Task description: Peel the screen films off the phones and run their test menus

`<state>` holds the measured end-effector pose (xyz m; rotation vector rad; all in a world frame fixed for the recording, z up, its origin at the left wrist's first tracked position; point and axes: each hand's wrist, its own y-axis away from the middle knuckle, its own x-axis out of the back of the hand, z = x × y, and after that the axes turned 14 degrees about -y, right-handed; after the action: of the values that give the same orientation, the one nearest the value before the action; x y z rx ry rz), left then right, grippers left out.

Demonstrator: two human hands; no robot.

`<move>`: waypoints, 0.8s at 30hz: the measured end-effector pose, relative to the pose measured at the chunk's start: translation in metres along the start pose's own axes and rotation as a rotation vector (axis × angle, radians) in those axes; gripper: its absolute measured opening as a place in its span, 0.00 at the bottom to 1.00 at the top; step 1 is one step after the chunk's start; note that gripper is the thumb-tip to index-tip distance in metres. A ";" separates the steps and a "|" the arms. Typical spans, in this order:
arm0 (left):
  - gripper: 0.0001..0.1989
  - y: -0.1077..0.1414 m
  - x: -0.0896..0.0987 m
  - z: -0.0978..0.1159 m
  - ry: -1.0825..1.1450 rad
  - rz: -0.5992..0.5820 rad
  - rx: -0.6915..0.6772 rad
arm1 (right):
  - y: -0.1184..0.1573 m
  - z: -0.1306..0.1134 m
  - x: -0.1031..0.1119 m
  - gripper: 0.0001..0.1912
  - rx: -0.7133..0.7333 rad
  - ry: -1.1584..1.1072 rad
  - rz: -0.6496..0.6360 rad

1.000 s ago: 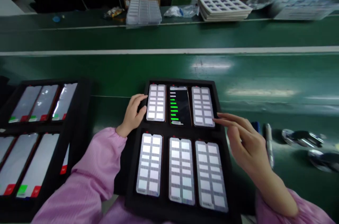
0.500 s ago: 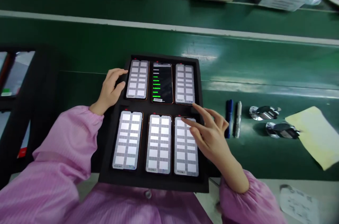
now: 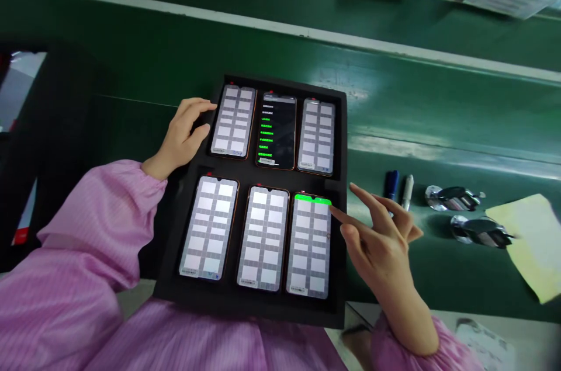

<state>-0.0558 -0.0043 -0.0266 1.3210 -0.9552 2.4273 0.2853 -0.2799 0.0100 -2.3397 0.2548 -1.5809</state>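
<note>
At far left, part of a second black tray (image 3: 65,96) shows beside you. Your left hand (image 3: 177,134) is loosely curled, thumb apart from fingers, pinching nothing, its fingertips at the left rim of the black tray (image 3: 249,314) before you. Six phones lie face up there in two rows; the upper-middle phone (image 3: 280,134) shows green lines on a dark screen, the others pale grids.

The lower-right phone (image 3: 308,248) sits in the tray's near right corner, directly left of your right hand (image 3: 383,245), its long axis running away from your body. Your right hand is much the nearer; its fingers are spread, holding nothing, one fingertip at the screen's upper right edge. Whether it presses the glass, you cannot tell from here.

Half a second ago that hand reached over this phone's top and the screen had only the grid; now the hand is farther right and a green band spans the top. Right of it, two pens (image 3: 400,190) lie on the tabletop (image 3: 442,277).
</note>
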 end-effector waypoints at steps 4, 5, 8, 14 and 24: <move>0.22 0.001 -0.001 -0.002 -0.003 -0.013 0.001 | 0.020 -0.011 0.009 0.19 0.049 -0.025 -0.046; 0.22 0.001 -0.001 -0.003 -0.004 -0.012 -0.001 | 0.028 -0.014 0.011 0.18 0.060 -0.032 -0.064; 0.20 0.001 -0.001 -0.004 -0.010 -0.006 -0.013 | 0.055 -0.026 0.018 0.20 0.104 -0.039 -0.113; 0.31 -0.002 0.002 -0.002 -0.050 -0.028 -0.044 | 0.094 -0.048 0.031 0.23 0.167 -0.079 -0.189; 0.40 -0.003 0.003 -0.002 -0.099 -0.009 -0.080 | 0.089 -0.039 0.034 0.27 0.219 -0.141 -0.258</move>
<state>-0.0575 -0.0006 -0.0233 1.4250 -1.0568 2.3102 0.2641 -0.3798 0.0219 -2.3678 -0.2485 -1.4566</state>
